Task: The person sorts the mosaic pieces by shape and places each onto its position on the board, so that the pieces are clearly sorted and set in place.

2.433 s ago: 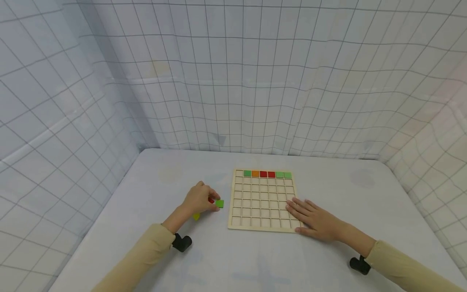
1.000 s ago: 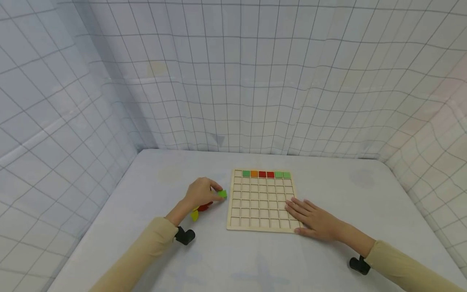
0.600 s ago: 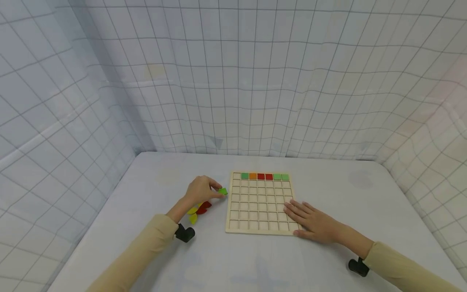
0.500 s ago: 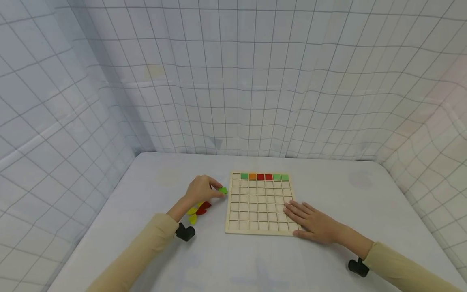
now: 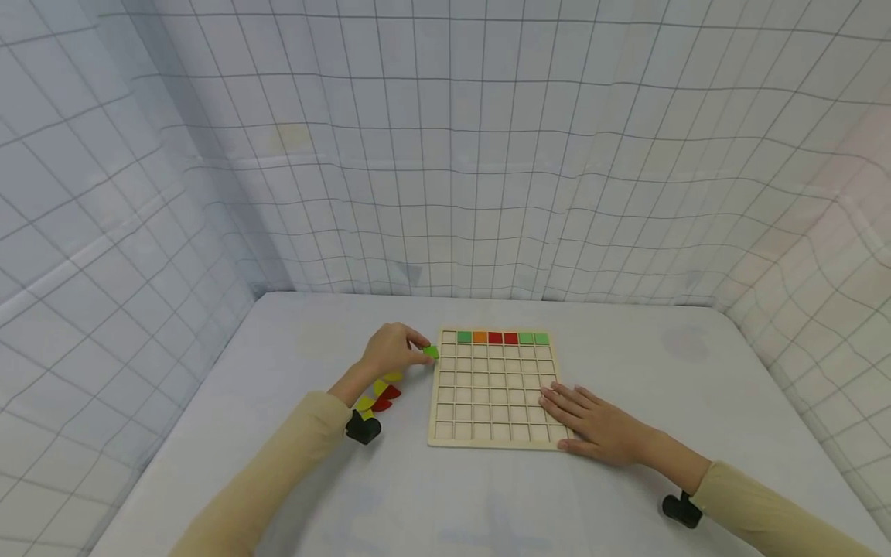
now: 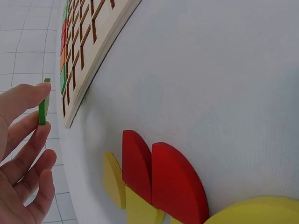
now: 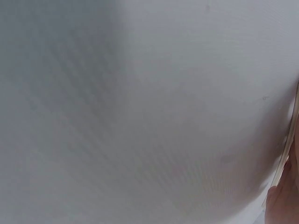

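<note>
White table (image 5: 501, 495) before grid-lined cloth (image 5: 487, 178): green tile (image 5: 431, 352) now up by the board (image 5: 480, 395)

Left hand (image 5: 393, 348) pinches the tile between thumb and fingertip, other fingers loosely bent. Since the earlier head views it has moved forward, past the loose pieces, and the tile is now just beside the board's left edge, near the far corner. Whether they touch: cannot tell. Nearer the person, red pieces (image 6: 180, 182) and yellow pieces (image 6: 140, 205) lie clustered on the table, more of them uncovered than before.

Right hand (image 5: 595, 424) unchanged: laid flat, fingers extended over the board's near right corner, no grip on anything seen; probably steadying it.

Tile row (image 5: 495, 338) along the far edge also unchanged: six cells filled, left corner cell (image 5: 448, 337) bare. Reading: carrying mostly done, placing not; the tile is in no cell yet.
</note>
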Demonstrator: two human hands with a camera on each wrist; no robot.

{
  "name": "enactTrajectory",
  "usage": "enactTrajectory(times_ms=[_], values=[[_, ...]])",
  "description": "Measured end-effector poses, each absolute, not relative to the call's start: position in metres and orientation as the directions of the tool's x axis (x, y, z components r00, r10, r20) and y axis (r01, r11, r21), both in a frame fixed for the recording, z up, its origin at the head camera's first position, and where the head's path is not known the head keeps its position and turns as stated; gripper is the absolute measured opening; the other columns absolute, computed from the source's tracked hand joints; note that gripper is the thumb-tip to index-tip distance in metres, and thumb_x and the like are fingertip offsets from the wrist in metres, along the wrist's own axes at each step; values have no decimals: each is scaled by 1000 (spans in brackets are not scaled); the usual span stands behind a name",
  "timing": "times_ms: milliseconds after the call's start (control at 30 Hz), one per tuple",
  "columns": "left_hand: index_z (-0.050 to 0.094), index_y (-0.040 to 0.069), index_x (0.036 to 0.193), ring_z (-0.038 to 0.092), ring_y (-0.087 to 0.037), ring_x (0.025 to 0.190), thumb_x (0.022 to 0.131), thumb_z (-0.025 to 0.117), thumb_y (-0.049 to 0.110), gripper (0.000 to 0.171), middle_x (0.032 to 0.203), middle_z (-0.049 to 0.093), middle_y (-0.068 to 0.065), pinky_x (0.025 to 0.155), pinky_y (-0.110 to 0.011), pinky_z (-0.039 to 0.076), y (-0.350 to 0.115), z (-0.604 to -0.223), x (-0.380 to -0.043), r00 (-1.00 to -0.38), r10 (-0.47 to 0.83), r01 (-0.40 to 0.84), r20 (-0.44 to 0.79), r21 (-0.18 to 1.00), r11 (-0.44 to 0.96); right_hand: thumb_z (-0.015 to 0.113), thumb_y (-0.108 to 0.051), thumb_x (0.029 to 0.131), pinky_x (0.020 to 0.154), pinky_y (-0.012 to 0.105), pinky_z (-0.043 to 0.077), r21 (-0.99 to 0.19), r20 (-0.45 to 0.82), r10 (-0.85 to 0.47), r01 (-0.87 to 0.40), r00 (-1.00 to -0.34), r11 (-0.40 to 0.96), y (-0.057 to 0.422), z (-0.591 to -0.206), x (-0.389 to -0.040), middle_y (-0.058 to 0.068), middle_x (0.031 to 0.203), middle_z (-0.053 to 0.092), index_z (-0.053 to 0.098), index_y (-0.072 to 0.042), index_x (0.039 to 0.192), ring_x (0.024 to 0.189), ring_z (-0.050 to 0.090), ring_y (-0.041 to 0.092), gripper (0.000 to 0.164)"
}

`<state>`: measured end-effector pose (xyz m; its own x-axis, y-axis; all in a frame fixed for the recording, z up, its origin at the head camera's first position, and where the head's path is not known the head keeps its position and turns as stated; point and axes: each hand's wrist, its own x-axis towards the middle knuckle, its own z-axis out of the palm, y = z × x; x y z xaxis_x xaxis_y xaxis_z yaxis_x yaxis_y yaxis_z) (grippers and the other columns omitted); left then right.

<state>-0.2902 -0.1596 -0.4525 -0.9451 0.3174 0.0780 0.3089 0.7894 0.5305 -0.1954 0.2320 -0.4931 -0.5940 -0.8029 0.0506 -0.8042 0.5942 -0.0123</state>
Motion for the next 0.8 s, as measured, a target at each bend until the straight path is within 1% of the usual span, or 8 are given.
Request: enactTrajectory(times_ms=[200,433,600,800], values=[[78,14,100,57,-10,71,75,81,33,31,95,75,-2,55,-22,43,-155,-455,-299,-942,325,318,79,512,798,44,-46,99,115,20,-17,-20,43,-800,-801,-599,599,232,-494,-196,12,158,28,27,-8,152,144,26,33,67],[78,15,99,54,-10,66,74,82,33,31,93,75,-1,52,-21,40,-150,-454,-307,-939,320,340,125,475,812,43,-48,99,115,20,-17,-17,51,-801,-802,-597,597,233,-498,-199,11,158,28,27,-9,152,144,27,33,68],[78,14,98,55,-9,63,73,83,34,32,93,75,-2,52,-21,40,-150,-455,-314,-934,325,354,146,477,805,44,-48,99,115,20,-16,-13,63,-804,-806,-591,591,234,-501,-201,11,158,28,27,-9,152,144,27,32,68],[77,13,101,55,-10,64,75,82,32,33,95,75,-3,52,-21,40,-148,-457,-320,-932,334,358,138,493,793,42,-48,100,116,22,-16,24,70,-809,-810,-583,586,236,-504,-201,11,158,28,25,-9,153,145,26,30,68]])
